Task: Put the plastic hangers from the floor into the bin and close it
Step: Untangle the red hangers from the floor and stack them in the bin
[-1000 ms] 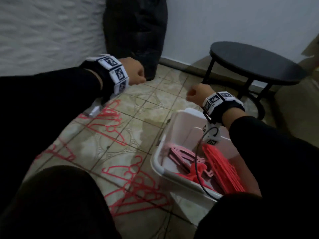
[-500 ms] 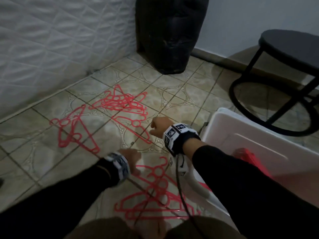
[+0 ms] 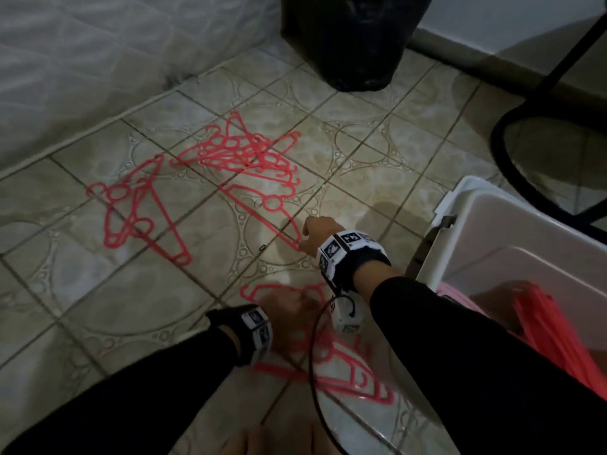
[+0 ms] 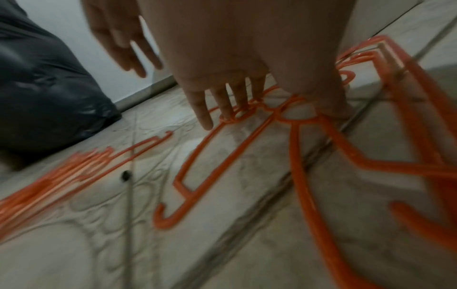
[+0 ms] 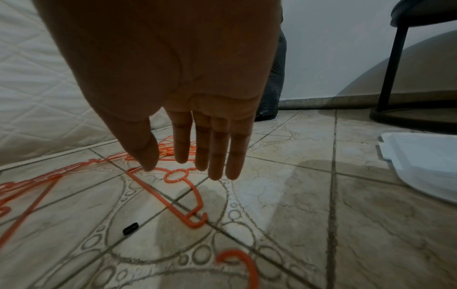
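Red plastic hangers lie on the tiled floor in several clusters: a far pile (image 3: 243, 152), a left group (image 3: 138, 211) and a near group (image 3: 345, 366). My left hand (image 3: 289, 310), blurred, reaches down onto the near group. In the left wrist view my left hand (image 4: 267, 109) has straight fingers (image 4: 205, 117) touching the hanger tops (image 4: 247, 111). My right hand (image 3: 313, 231) hangs open just above a single hanger (image 5: 173, 205), holding nothing. The white bin (image 3: 460, 205) stands open at the right with red hangers (image 3: 551, 330) inside.
A black bag (image 3: 354, 37) stands against the far wall. A black round table frame (image 3: 512, 159) is behind the bin. A white quilted surface (image 3: 98, 60) borders the floor on the left. A small black object (image 5: 130, 228) lies on the tiles near the single hanger.
Both hands have come down from chest height to the floor and gone from fists to straight fingers. The left now touches the near hangers; the right hangs over the single hanger.
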### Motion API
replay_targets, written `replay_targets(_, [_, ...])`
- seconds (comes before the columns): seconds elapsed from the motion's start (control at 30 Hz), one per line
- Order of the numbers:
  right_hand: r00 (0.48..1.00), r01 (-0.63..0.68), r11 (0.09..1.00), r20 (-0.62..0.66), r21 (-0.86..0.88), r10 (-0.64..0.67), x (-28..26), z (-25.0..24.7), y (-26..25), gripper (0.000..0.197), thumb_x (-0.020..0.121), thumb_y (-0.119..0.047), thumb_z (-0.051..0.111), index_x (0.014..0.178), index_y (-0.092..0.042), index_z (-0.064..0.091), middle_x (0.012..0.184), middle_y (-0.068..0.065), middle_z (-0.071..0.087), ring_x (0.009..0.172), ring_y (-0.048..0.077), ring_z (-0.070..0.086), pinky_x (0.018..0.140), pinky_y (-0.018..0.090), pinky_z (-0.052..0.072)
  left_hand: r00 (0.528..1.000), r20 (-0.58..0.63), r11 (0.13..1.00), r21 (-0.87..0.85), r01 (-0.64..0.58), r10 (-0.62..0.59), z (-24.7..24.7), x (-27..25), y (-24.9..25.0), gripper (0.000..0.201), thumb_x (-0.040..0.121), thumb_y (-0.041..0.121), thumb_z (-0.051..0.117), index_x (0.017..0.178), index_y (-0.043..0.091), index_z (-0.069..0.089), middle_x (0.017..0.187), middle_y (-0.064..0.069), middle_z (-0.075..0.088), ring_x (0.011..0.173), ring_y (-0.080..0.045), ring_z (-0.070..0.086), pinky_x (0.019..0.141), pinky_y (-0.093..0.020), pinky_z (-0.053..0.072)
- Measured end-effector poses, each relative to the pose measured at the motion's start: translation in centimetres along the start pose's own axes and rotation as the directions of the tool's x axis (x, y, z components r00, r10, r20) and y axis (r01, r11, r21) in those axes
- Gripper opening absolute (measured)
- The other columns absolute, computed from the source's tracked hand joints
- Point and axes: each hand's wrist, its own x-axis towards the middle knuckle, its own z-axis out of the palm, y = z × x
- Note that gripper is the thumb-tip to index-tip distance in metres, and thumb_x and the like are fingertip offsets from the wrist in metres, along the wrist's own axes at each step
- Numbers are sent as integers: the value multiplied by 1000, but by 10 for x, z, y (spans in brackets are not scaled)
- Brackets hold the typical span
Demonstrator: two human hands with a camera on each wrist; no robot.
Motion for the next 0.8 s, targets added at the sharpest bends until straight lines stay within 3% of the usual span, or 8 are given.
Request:
replay_targets(0.03, [1000,0,1000,5,-20,1,2,1,2,31,90,-23,59,117,-15,47,124,10,51,93,26,52,73,35,44,999,32,1000,6,29,-29,-9,-2,-6,88,92,63,-2,86,12,69,77,-3,69,63,-17,67,49,-26,53])
replay_targets(0.1, [1000,-16,999,0,-43,16,5,2,6,41,90,-23,59,127,-12,44,131,12,48,108,30,53,81,37,48,977,139,981,135,143,-161,-22,0,-22,59,93,59,32,118,15,62,113,-10,64,93,-32,65,73,-39,51])
replay_targets(0.17, [999,-32,999,-7,-12,32,7,1,9,36,90,-18,58,123,-9,47,125,15,51,98,31,55,74,35,46,966,72,951,207,229,-248,-20,-3,-47,62,89,54,49,142,22,39,143,-6,42,123,-30,48,95,-41,41])
replay_targets(0.33, [997,-79,997,-3,2,79,19,5,11,49,93,-28,54,136,-11,39,140,12,42,121,32,48,93,40,44,888,-44,874,158,459,-458,-30,-29,-85,71,87,56,49,148,30,23,150,-2,28,133,-26,35,102,-44,38])
replay_targets(0.5, [999,-38,999,-23,10,38,40,10,-2,52,90,-25,59,136,-13,39,139,12,42,121,32,48,93,41,47,839,-77,837,66,543,-538,-38,-39,-112,105,65,84,46,149,26,22,158,-2,18,143,-23,21,112,-43,27])
replay_targets(0.63, [1000,-5,1000,-21,-3,5,82,5,-25,64,85,-31,67,138,-17,33,137,11,40,118,33,48,91,44,47,656,-125,668,-140,731,-744,-53,-45,-164,118,62,93,35,151,18,19,158,-7,17,144,-25,19,114,-41,23])
replay_targets(0.73, [998,46,999,-48,-11,-46,121,-2,-42,55,89,-27,63,134,-10,37,129,14,44,111,35,50,81,38,43,501,-108,511,-253,822,-859,-57,-53,-213,93,82,74,40,152,16,18,159,-9,12,146,-28,14,116,-46,20])
replay_targets(0.8, [995,73,996,-63,-47,-76,146,-3,-52,50,93,-25,55,136,-8,36,131,16,43,113,36,48,85,40,43,437,-128,456,-246,855,-890,-55,-58,-239,84,88,65,43,151,14,20,158,-12,14,145,-31,15,115,-49,20])
